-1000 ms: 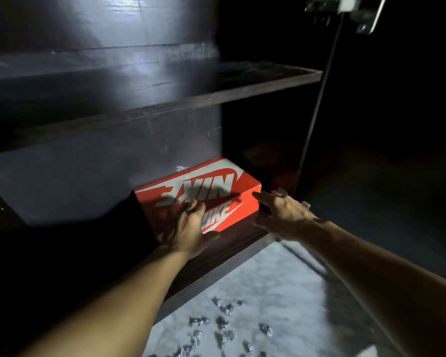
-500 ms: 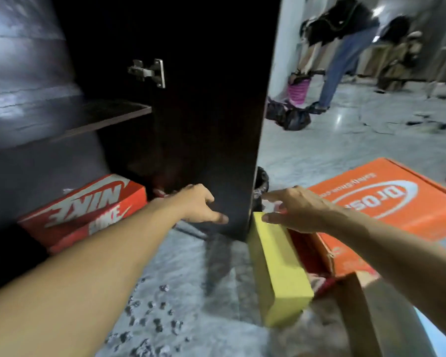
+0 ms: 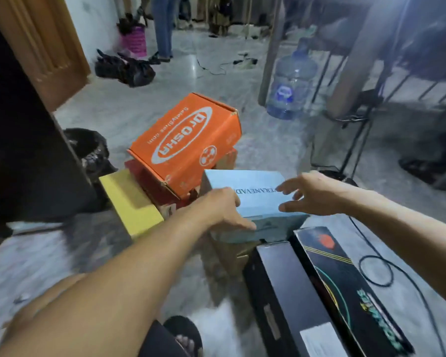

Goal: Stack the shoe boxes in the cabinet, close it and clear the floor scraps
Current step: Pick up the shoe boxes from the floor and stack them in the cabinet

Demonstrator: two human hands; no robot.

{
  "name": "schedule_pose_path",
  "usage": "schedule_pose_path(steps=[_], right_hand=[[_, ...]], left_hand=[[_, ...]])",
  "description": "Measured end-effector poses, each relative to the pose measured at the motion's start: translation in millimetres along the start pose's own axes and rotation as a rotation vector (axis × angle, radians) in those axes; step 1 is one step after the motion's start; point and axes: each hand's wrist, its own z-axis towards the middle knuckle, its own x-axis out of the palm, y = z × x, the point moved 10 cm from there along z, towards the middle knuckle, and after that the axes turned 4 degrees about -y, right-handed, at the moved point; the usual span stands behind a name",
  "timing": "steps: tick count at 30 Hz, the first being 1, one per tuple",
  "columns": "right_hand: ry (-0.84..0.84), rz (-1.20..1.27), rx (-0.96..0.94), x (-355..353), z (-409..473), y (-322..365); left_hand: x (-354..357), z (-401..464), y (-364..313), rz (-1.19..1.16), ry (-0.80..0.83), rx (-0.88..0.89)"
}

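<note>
Both bare forearms are extended forward and slightly inward. The left hand (image 3: 218, 207) is held palm down, its fingers bent over the near left corner of the light blue box (image 3: 252, 199) and its thumb laid along the front edge. The right hand (image 3: 310, 193) is spread above the right side, fingers loosely parted; contact cannot be judged.

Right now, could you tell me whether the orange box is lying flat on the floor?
No, the orange box sits tilted atop a red box.
</note>
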Motion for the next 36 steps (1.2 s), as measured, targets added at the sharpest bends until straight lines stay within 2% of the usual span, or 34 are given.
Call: schedule_pose_path(steps=[6, 12, 17, 23, 30, 36], right_hand=[[0.057, 0.04, 0.195, 40.5, -61.1, -87.8], [0.073, 0.032, 0.322, 100.0, -103.6, -130.8], [0.008, 0.092, 0.359, 143.2, -144.4, -108.7], [0.202, 0.022, 0.407, 212.2, -177.3, -78.1], [0.236, 0.075, 0.513, 253.3, -203.4, -69.0], [0.15, 0.233, 0.582, 261.8, -215.5, -68.4]], left_hand=[[99.1, -3.7, -58.1, -0.088, 0.086, 0.013], [164.2, -7.0, -57.7, -0.17, 0.135, -0.093], [181.1, 2.1, -33.2, -0.16, 0.092, -0.167], [179.1, 23.8, -19.4, -0.237, 0.058, -0.192], [194.5, 35.6, -17.9, -0.308, 0.199, -0.187], [192.6, 38.4, -9.7, -0.291, 0.205, -0.219]])
